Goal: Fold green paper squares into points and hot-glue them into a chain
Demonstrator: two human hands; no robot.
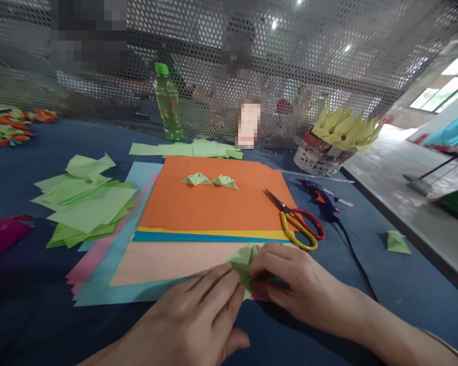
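A light green folded paper [245, 260] lies over the front edge of the paper stack. My right hand [290, 274] pinches its right side with bent fingers. My left hand [202, 310] lies flat with fingers stretched out, the fingertips pressing on the paper's left side. Part of the paper is hidden beneath both hands. Behind them, two small green folded paper pieces [197, 179] sit on an orange sheet [213, 208]. Scissors [295, 221] with red and yellow handles rest on the stack's right side, blades parted a little.
Loose green paper squares [87, 198] are heaped at left, near a magenta pouch [3, 236]. A blue glue gun [322, 198] with its cord lies right, before a paper-covered pot [320, 152]. A green bottle [168, 104] stands by the perforated metal screen [198, 30]. Another folded piece [397, 242] lies far right.
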